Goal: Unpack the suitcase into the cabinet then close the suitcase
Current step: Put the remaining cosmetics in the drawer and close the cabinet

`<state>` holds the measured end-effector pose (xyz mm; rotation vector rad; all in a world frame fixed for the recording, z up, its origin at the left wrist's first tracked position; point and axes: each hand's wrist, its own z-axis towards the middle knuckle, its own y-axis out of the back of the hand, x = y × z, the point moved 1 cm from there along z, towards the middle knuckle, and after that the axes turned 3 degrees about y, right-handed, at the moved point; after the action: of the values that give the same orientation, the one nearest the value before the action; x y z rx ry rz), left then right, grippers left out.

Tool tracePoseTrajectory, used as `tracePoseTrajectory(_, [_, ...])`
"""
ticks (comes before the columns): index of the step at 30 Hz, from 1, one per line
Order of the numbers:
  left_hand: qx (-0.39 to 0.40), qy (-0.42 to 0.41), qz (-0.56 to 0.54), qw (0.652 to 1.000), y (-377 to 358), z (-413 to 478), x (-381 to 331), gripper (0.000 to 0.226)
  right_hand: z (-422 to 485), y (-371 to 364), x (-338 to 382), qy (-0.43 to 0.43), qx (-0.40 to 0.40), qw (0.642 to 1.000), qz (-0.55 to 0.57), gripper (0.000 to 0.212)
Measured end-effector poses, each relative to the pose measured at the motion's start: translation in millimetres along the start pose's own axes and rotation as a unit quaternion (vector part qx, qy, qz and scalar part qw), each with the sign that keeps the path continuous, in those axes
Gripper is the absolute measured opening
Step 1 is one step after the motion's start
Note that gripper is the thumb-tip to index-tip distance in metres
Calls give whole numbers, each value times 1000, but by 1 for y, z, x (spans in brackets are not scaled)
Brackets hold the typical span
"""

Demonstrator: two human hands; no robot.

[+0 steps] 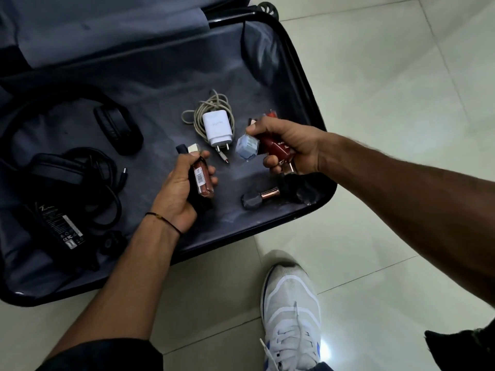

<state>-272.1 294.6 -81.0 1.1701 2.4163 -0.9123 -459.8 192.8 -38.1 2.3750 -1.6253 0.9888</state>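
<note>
The dark suitcase (302, 76) lies open on the floor, its grey lining showing. Over its near right part, my left hand (176, 194) grips small cosmetic bottles (202, 180), one brownish with a barcode label. To the right, my right hand (289, 145) holds a dark red bottle (276, 149) together with a pale blue bottle (247, 147) and others I cannot make out. A grey nail polish bottle (253, 200) with a copper cap rests on the lining below my right hand. Between and beyond the hands lies a white charger (217, 127) with a coiled cable.
Black headphones (117, 129), a black power adapter (60, 226) and tangled black cables (107, 183) fill the left of the suitcase. Pale tiled floor (388, 76) spreads to the right. My white sneaker (290, 303) stands just in front of the suitcase edge.
</note>
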Motion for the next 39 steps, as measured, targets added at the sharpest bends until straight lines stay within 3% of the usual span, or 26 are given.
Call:
tracePoseTrajectory(6, [-39, -21, 35, 998, 7, 7, -6, 17, 29, -5, 2, -25, 37, 999, 17, 11])
tracePoseTrajectory(10, [-74, -38, 85, 993, 10, 11, -4, 13, 45, -8, 6, -49, 82, 995, -11, 20])
tracePoseTrajectory(16, [-108, -31, 99, 989, 5, 15, 2, 8, 48, -5, 16, -33, 49, 974, -218, 27])
tracePoseTrajectory(19, [-125, -46, 110, 985, 4, 15, 4, 12, 44, -7, 18, 3, 53, 911, -409, 31])
tracePoseTrajectory(21, [-127, -53, 130, 982, 2, 13, 5, 14, 39, -14, 18, 24, 46, 820, -570, 21])
tracePoseTrajectory(24, [-127, -49, 135, 981, 1, 11, 4, 14, 27, -29, 12, 57, 24, 666, -744, 34])
tracePoseTrajectory(27, [-120, -26, 109, 986, 4, 10, 4, 12, 15, -39, -1, 99, 21, 565, -819, 48])
tracePoseTrajectory(29, [-109, -15, 93, 990, 8, 8, 4, 11, 9, -42, -6, 101, 16, 550, -829, 52])
tracePoseTrajectory(37, [-18, 51, 44, 998, 21, -4, 2, 15, 0, -45, -29, 126, -12, 555, -822, 42])
tracePoseTrajectory(39, [-3, 58, 9, 998, 22, -7, 1, 15, 0, -41, -32, 137, -33, 574, -806, 36])
